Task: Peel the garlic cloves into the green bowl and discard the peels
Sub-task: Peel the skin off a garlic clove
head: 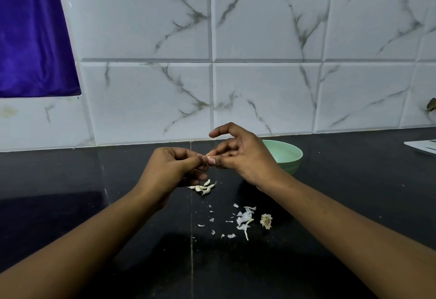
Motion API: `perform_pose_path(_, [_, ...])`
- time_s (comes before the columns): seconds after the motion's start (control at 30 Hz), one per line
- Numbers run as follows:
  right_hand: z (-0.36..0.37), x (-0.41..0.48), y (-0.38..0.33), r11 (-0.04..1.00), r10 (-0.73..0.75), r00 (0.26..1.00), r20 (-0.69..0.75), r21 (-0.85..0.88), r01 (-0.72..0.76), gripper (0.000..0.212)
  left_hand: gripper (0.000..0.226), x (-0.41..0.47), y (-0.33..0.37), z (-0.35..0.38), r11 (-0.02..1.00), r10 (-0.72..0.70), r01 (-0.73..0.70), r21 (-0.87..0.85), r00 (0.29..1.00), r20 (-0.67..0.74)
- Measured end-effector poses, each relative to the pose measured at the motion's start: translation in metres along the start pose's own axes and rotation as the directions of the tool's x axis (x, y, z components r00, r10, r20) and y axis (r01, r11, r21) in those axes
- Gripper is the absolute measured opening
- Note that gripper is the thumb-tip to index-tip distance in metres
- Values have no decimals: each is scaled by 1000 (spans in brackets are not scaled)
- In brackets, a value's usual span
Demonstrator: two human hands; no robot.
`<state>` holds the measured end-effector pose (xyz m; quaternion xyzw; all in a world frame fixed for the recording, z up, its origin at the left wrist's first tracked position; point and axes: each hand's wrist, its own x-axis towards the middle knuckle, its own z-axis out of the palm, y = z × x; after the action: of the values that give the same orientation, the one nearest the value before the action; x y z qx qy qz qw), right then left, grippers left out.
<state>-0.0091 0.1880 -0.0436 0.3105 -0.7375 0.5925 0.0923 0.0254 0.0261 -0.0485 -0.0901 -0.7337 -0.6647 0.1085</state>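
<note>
Pinching one garlic clove [209, 156] from both sides, the left hand [173, 169] and right hand [246, 157] meet thumb to thumb above the counter [70, 180]. Only a pale sliver shows between the fingertips [212, 161]. Its long axis appears to run left to right, but which way it points cannot be told. The right index finger stands lifted. Loose cloves [204, 187] lie under the left hand, and the green bowl [289, 154] sits just behind the right. Peels [244, 219] lie nearer the person.
</note>
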Motion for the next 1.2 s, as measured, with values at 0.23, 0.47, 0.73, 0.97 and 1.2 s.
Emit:
perform_pose_path(0.23, [1,0,0,979,73,997,14,189,-74,38,15,0,-3,2,991,110,-106,75,993,-50])
perform_pose_path(0.47, [3,-1,3,944,126,992,19,305,-126,37,14,1,-9,5,993,104,-99,67,992,-74])
perform_pose_path(0.73, [6,-1,5,929,160,987,-7,340,-148,36,11,-4,-7,7,917,257,-195,349,956,-140])
perform_pose_path(0.97, [6,0,4,913,203,979,11,361,-193,38,12,-2,-7,6,933,230,-177,315,963,-143])
perform_pose_path(1.2, [2,2,5,871,234,971,44,435,-229,42,13,0,-6,5,999,31,-33,-17,996,-88])
